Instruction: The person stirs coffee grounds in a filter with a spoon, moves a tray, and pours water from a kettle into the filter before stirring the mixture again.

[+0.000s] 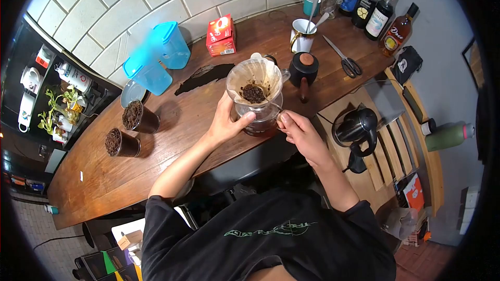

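A clear coffee dripper [233, 75] sits on top of a glass coffee server [258, 127] near the table's front edge. Inside it, a brown paper filter [245, 73] holds dark wet coffee grounds [253, 93]. My left hand [230, 119] is wrapped round the server's left side, just below the dripper, its thumb in front. Pinched in my right hand [299, 134] is a thin metal utensil [275, 105] that slants over the dripper's right side toward the grounds. Its far end cannot be made out.
Two cups of coffee grounds [133, 116] [120, 144] stand left. Blue containers [151, 67] and a red box [221, 36] are behind. A black pot [303, 70], white mug [302, 39], scissors [348, 62] and bottles [380, 18] stand right, with a kettle [357, 127] lower down.
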Demonstrator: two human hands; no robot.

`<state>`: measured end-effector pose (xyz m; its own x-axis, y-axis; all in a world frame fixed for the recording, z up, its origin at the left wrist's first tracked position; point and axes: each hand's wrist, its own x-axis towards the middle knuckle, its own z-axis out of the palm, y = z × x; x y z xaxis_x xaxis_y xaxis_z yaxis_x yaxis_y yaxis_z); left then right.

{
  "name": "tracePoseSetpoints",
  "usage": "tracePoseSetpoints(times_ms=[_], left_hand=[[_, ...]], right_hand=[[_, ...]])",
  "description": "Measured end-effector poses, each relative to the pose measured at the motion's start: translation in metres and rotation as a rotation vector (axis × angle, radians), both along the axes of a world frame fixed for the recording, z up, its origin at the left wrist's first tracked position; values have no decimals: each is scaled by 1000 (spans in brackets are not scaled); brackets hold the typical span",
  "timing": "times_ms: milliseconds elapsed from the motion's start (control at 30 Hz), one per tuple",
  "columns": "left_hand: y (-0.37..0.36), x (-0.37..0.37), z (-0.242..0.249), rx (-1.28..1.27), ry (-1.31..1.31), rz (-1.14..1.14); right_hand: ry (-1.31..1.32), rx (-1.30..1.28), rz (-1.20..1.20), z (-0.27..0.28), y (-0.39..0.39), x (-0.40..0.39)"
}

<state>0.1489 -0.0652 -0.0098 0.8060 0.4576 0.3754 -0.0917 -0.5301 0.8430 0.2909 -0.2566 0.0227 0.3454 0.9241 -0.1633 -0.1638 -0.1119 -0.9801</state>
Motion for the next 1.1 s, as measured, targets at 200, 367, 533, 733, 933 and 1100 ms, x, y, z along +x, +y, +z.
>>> tracePoseSetpoints(times_ms=[200, 367, 533, 733, 933, 1100], left_hand=[[4, 1, -31, -118, -81, 37], [-8, 1, -30, -278, -119, 21], [-6, 1, -29, -216, -96, 25], [-7, 0, -31, -259, -141, 32], [-6, -1, -29, -247, -94, 20], [-4, -2, -36, -213, -117, 7]], right_hand=[[-11, 25, 13, -18, 9, 4], [-25, 20, -6, -19, 11, 7], [-109, 27, 16, -16, 9, 9], [-178, 68, -181, -12, -10, -14], [-511, -46, -188, 16, -44, -18], [-467, 13, -588, 10, -30, 29]])
